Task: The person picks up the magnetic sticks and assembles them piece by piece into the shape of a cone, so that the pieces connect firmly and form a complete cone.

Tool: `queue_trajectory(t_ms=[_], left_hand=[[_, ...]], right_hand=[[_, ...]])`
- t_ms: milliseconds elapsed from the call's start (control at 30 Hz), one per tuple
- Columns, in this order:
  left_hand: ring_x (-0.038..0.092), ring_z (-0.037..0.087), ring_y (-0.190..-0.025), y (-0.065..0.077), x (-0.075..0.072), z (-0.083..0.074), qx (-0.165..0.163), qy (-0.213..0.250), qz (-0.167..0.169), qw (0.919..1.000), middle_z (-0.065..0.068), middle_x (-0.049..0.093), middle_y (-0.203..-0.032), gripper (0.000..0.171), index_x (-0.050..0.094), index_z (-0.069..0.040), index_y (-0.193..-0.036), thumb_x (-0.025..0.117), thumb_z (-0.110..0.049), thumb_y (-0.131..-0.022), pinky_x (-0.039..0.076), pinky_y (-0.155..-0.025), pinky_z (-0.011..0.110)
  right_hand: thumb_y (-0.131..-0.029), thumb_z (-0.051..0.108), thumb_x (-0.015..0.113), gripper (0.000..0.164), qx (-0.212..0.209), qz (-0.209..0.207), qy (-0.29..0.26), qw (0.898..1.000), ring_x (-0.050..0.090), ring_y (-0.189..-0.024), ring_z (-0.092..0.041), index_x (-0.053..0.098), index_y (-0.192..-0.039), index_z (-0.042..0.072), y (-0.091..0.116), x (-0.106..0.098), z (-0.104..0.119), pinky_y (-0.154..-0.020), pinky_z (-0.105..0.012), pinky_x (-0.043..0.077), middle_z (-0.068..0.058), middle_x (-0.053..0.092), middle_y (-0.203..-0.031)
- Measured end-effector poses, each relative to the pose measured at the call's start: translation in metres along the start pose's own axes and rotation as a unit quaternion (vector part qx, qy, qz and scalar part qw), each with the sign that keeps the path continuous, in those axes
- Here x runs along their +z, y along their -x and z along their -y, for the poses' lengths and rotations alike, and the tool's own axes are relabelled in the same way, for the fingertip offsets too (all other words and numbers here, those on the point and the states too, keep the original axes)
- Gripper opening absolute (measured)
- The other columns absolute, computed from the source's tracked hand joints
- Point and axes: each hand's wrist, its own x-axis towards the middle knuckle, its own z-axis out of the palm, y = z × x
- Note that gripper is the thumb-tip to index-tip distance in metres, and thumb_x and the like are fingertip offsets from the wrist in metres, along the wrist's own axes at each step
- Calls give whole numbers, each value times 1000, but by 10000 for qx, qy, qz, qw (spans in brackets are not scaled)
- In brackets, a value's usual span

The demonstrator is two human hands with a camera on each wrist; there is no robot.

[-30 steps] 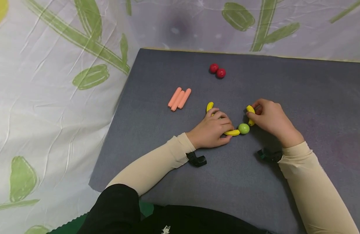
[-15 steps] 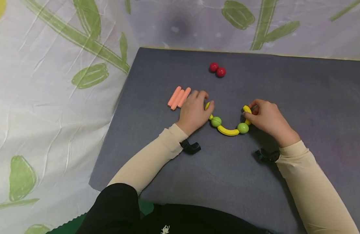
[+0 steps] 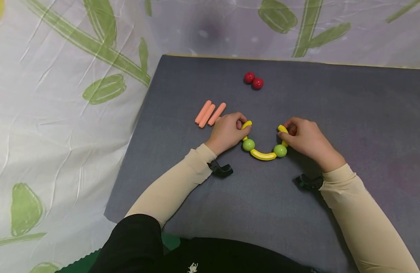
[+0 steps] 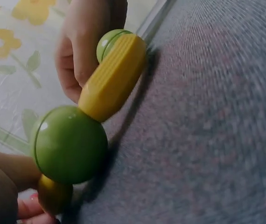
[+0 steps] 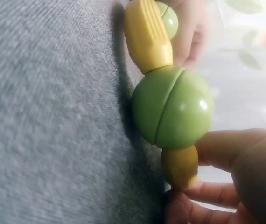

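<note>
A U-shaped chain lies before me: a curved yellow middle piece [image 3: 263, 155], a left green ball [image 3: 248, 145], a right green ball [image 3: 280, 151] and a curved yellow piece on each arm. My left hand [image 3: 227, 131] pinches the left yellow piece [image 3: 248, 123] near its top. Across from it, my right hand [image 3: 307, 138] grips the right yellow piece [image 3: 282, 129] between thumb and fingers. The left wrist view shows the left ball [image 4: 70, 144] against the ribbed middle piece [image 4: 114, 77]. In the right wrist view, a groove runs round the right ball [image 5: 172, 107].
Three pink sticks [image 3: 205, 115] lie just beyond my left hand, the nearest one almost at the knuckles. Two red balls [image 3: 253, 80] sit together farther back. The grey table [image 3: 264, 212] meets a patterned white sheet [image 3: 70, 151] at the left and back.
My left hand has left the chain's middle and taken hold of its left yellow piece. My right hand has shifted left with its piece, narrowing the U. One pink stick has slid slightly right.
</note>
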Motion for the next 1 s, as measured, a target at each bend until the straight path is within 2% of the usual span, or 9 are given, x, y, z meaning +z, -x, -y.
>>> queue_trajectory(t_ms=[233, 533, 733, 867, 1000], left_hand=[[53, 15, -79, 1, 2, 3, 107, -77, -13, 9999, -5, 59, -80, 19, 74, -18, -106, 71, -35, -100, 36, -82, 36], [51, 13, -79, 1, 3, 7, 257, -114, -16, 9996, -6, 58, -81, 18, 74, -19, -107, 70, -35, -101, 34, -82, 35], [51, 13, -78, 1, 2, 9, 294, -114, -53, 9995, -6, 58, -81, 18, 73, -19, -107, 69, -36, -101, 34, -81, 35], [50, 12, -78, 1, 2, 9, 261, -138, -13, 9996, -6, 58, -81, 19, 73, -20, -108, 70, -37, -101, 34, -80, 34], [50, 12, -78, 0, 3, 8, 258, -136, 16, 9996, -6, 58, -81, 20, 73, -19, -108, 70, -38, -101, 34, -80, 33]], right_hand=[[-99, 28, 72, 31, -311, 170, 117, 9993, 54, -64, -22, 70, -114, 2, -6, 4, 4, -58, -35, 42, -8, 64, -79], [-102, 34, 69, 42, -695, 969, 726, 9902, 61, -71, -23, 68, -126, -1, -25, -11, 15, -64, -38, 48, -13, 71, -92], [-103, 31, 68, 42, -1100, 1226, 1092, 9803, 67, -78, -23, 67, -128, -2, -55, -29, 30, -71, -44, 54, -17, 74, -100], [-104, 29, 66, 44, -1306, 1243, 1247, 9757, 68, -80, -26, 63, -133, -4, -79, -38, 37, -74, -47, 55, -20, 74, -104], [-104, 27, 65, 49, -1337, 1104, 1410, 9747, 68, -91, -35, 59, -138, -7, -102, -43, 43, -83, -55, 54, -27, 70, -112]])
